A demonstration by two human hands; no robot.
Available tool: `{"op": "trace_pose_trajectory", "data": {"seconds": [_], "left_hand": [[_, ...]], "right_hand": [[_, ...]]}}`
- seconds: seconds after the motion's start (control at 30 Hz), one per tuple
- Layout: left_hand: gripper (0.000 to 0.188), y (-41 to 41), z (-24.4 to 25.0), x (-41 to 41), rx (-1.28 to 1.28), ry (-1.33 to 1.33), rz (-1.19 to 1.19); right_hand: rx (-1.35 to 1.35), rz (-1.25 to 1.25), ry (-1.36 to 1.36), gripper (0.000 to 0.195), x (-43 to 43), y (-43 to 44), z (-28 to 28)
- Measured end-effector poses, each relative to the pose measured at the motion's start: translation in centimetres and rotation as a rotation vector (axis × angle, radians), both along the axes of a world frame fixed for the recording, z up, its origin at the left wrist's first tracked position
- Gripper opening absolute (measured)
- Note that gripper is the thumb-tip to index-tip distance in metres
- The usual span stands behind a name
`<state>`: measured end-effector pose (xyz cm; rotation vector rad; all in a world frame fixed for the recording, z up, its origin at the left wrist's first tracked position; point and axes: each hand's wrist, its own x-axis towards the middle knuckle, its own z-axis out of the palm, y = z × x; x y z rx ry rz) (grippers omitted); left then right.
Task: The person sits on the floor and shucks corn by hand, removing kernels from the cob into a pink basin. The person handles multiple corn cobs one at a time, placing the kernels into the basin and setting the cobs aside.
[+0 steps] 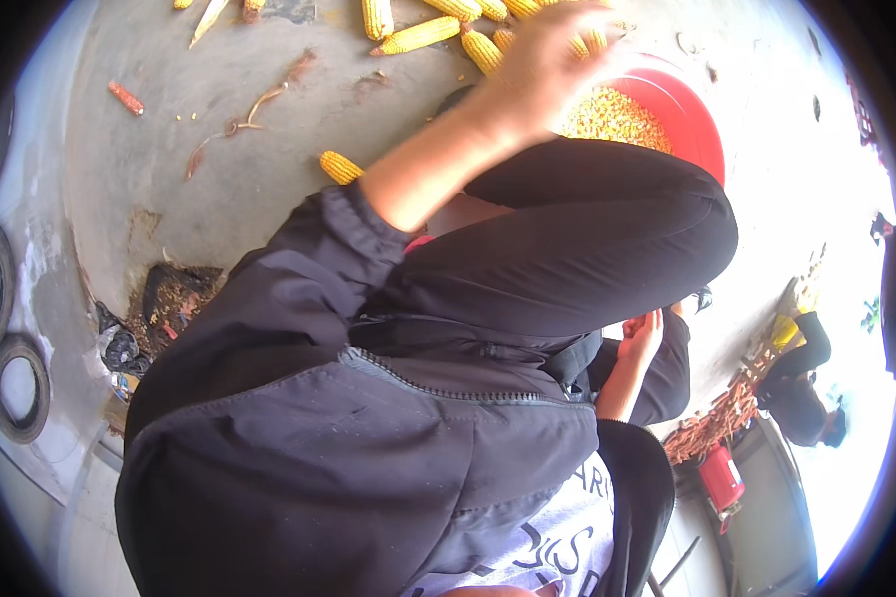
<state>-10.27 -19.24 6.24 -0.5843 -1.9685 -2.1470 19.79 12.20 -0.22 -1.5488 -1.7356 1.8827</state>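
Note:
My left hand (556,71), blurred, hangs over the near-left rim of a red plastic basin (691,119). Loose yellow corn kernels (620,119) lie inside the basin. Whether the hand holds anything is hidden by the blur. Several husked corn ears (422,36) lie on the concrete floor just beyond and beside this hand. Another corn ear (340,167) shows partly behind my left forearm. My right hand (642,334) is low beyond my bent leg, its fingers curled; something reddish shows by the fingers, too small to make out.
A bare red cob (125,98) and dry husk strands (265,101) lie on the floor. Debris (183,306) sits by the left wall, near tyres (19,388). At right are a pile of stripped cobs (717,422), a red cylinder (720,477) and another person (795,395).

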Motion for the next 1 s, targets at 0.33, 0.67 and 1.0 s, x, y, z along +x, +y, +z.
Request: {"op": "trace_pose_trajectory", "data": {"seconds": [0.33, 0.67, 1.0], "left_hand": [[0.025, -3.9, -12.2, -0.2, 0.143, -0.537, 0.068], [0.031, 7.1, 6.3, -3.7, -0.076, 0.006, -0.157], [0.031, 17.0, 8.5, 6.9, 0.279, -0.613, -0.697]], "right_hand": [[-0.449, -0.093, 0.326, 0.022, -0.9, 1.3, -1.2], [-0.739, 0.022, 0.928, 0.036, -6.7, 0.1, 6.8], [-0.272, 0.11, 0.862, 0.049, -10.8, -3.5, 13.2]]}}
